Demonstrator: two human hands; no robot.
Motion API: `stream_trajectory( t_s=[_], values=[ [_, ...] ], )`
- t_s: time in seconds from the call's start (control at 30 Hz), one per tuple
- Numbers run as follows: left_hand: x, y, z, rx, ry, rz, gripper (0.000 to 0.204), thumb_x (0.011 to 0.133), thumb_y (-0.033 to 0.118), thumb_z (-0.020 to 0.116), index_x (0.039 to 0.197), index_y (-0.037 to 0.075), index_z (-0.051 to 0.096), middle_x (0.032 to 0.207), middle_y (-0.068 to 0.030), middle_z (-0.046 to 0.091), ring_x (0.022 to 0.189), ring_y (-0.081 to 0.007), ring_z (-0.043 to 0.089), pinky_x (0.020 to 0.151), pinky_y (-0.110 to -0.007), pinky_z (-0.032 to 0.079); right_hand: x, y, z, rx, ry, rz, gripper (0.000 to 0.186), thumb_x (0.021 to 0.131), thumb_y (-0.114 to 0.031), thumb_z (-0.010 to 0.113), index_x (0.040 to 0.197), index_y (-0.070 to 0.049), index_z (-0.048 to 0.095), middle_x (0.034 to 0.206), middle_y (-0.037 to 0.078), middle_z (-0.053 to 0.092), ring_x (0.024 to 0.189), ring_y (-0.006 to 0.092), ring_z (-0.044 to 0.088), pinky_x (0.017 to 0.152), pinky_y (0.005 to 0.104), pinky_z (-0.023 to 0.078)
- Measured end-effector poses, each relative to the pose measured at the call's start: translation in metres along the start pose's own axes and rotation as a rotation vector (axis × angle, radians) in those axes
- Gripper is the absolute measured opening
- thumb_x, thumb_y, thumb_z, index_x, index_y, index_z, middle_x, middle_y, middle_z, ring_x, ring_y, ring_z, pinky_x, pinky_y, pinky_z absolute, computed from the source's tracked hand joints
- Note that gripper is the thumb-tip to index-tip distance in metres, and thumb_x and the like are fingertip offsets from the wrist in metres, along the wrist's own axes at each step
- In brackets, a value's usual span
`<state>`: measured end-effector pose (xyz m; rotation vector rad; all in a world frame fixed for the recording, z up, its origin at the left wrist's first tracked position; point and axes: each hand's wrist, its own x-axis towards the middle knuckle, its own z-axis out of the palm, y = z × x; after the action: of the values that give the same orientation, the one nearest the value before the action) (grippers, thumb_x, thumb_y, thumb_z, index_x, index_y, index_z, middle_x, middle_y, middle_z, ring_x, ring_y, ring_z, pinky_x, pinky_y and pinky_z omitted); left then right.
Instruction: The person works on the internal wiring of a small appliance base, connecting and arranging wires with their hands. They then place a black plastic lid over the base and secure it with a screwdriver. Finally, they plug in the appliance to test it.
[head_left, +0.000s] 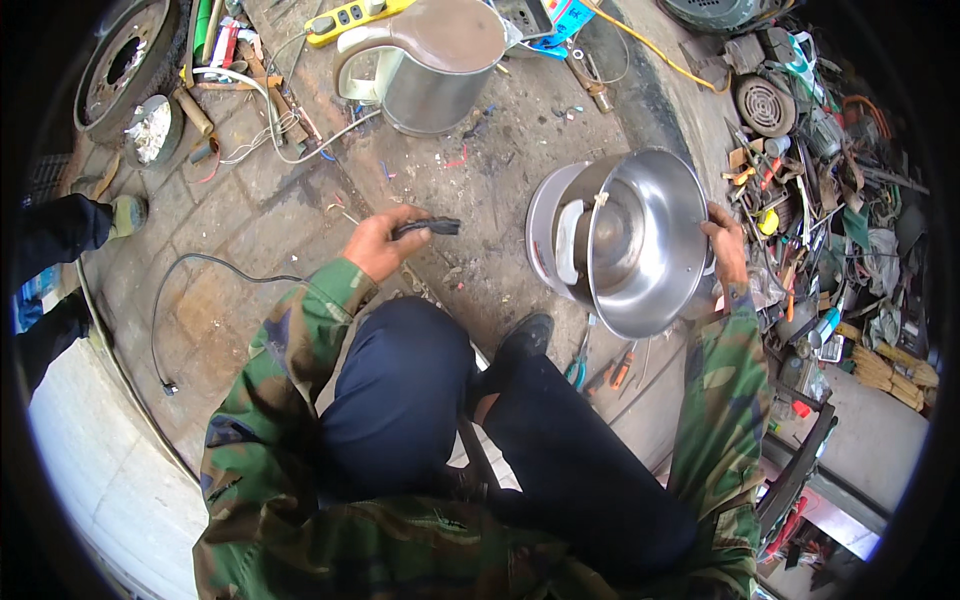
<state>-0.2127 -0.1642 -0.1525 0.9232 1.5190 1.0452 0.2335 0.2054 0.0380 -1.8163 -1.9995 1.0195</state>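
My left hand (383, 243) is closed round a short, dark black piece (432, 228) that looks like the end of a power cord; its exact kind I cannot make out. A black power cord (205, 258) with a plug at its far end runs over the paving and passes under my left forearm. My right hand (725, 245) grips the right side of a shiny steel electric pot (650, 240), thumb at the rim. The pot is tilted, its open inside turned toward me. A white handle (569, 243) and a pale base (543, 225) show on its left.
Ahead stand a large steel kettle (445, 85) and a yellow power strip (355, 18). Pliers (578, 367) and an orange-handled screwdriver (624, 367) lie by my foot. Heaped tools and scrap (820, 190) line the right. Another person's shoe (128, 216) is at left.
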Motion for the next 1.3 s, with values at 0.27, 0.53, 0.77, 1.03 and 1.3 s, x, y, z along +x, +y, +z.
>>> stream_trajectory(
  t_s=[0.27,0.53,0.77,1.03,1.3],
  values=[
    [0.044,-0.012,0.036,-0.121,-0.027,-0.073,0.024,0.104,0.02,0.078,0.12,0.003,0.075,0.091,-0.0006,0.069,0.085,-0.0111,0.058,0.079,-0.032,0.051,0.045,-0.009,0.026,-0.112,0.002,-0.121,0.023,0.083,-0.004,0.06,0.099,0.001,0.076,0.097,0.004,0.074,0.091,0.0138,0.065,0.084,0.0263,0.051],
    [0.055,-0.012,0.044,-0.056,0.114,-0.094,0.026,0.105,0.021,0.075,0.12,0.0,0.073,0.096,-0.0087,0.075,0.088,-0.015,0.063,0.083,-0.035,0.054,0.047,-0.108,0.09,-0.431,-0.199,-0.747,0.04,0.079,0.0,0.058,0.113,-0.003,0.08,0.133,0.014,0.073,0.141,0.0378,0.058,0.121,0.0446,0.043],
    [0.072,-0.021,0.044,0.011,0.233,-0.118,0.032,0.103,0.024,0.075,0.125,0.0,0.071,0.104,-0.0144,0.078,0.094,-0.0214,0.07,0.088,-0.038,0.055,-0.034,-0.118,0.07,-0.688,0.179,-0.523,0.064,0.096,-0.012,0.065,0.156,0.004,0.052,0.158,0.027,0.056,0.149,0.0397,0.051,0.126,0.0462,0.04],
    [0.084,-0.029,0.043,-0.108,0.173,-0.085,0.034,0.105,0.029,0.076,0.123,0.0,0.073,0.102,-0.0095,0.076,0.093,-0.0182,0.068,0.087,-0.036,0.055,-0.137,-0.027,0.071,0.172,-0.024,0.284,0.058,0.1,-0.014,0.072,0.148,0.012,0.054,0.134,0.024,0.068,0.121,0.0323,0.067,0.108,0.042,0.052],
    [0.088,-0.02,0.023,-0.416,-0.07,-0.165,0.029,0.109,0.031,0.071,0.11,0.002,0.072,0.088,0.0013,0.065,0.078,-0.0083,0.058,0.068,-0.028,0.047,-0.083,0.018,0.036,0.127,-0.041,0.097,0.033,0.102,0.001,0.06,0.133,0.005,0.067,0.114,0.009,0.077,0.098,0.0147,0.07,0.091,0.0305,0.054]
  ],
)
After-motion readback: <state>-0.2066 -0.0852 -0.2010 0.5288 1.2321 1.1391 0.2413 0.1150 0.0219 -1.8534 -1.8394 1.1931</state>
